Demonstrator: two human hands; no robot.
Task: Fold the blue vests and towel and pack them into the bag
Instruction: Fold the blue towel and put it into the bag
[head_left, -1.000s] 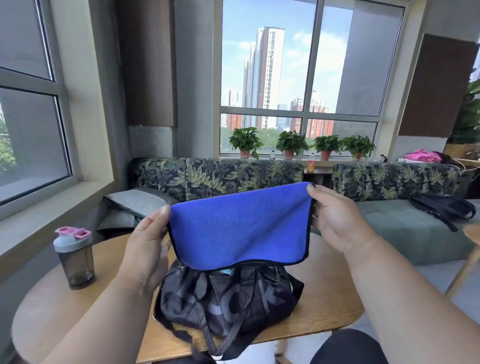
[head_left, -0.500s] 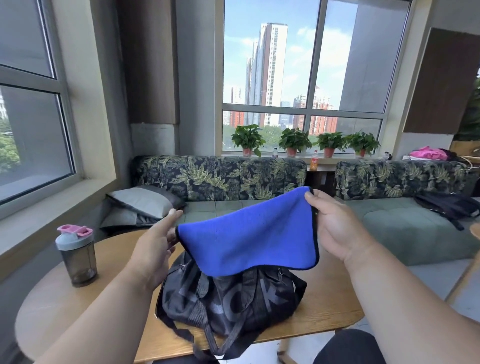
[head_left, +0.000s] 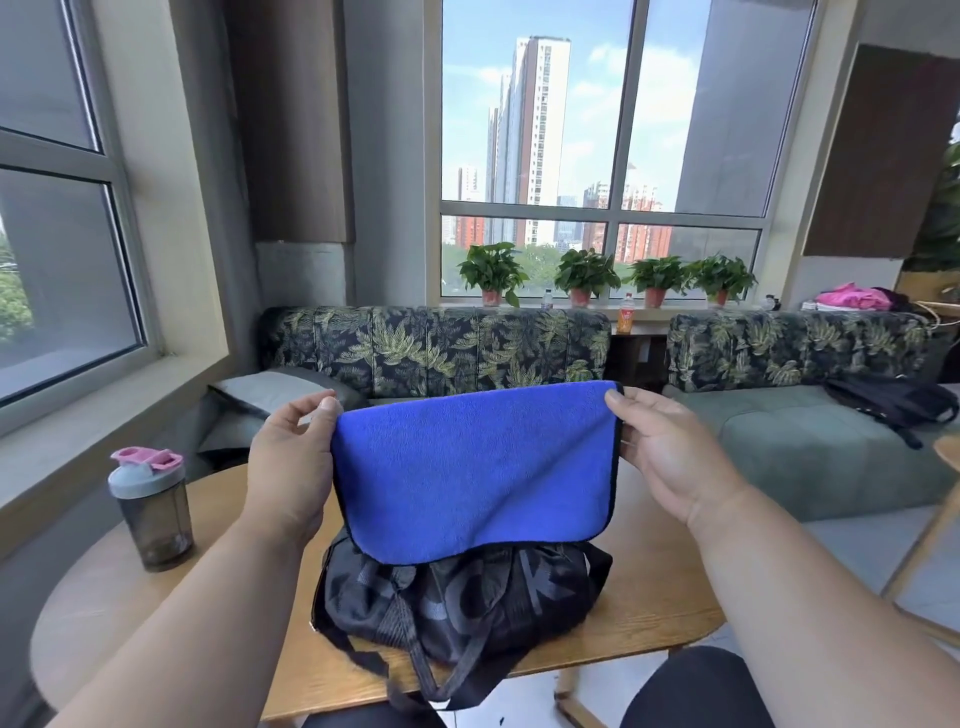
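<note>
A blue towel (head_left: 475, 467) with a black hem hangs folded in the air above the table. My left hand (head_left: 291, 462) pinches its upper left corner and my right hand (head_left: 670, 457) pinches its upper right corner. Directly below the towel lies a black duffel bag (head_left: 462, 603) on the wooden table (head_left: 654, 597), its straps trailing over the near edge. The towel hides the bag's top and opening. No blue vests are in view.
A grey shaker bottle (head_left: 151, 506) with a pink lid stands on the table's left side. A leaf-patterned sofa (head_left: 436, 348) runs behind the table, with a black backpack (head_left: 888, 402) on its right seat. Potted plants line the windowsill.
Both hands have levelled the towel's top edge, which was tilted down to the left half a second ago. The towel now hangs wider and flatter above the bag.
</note>
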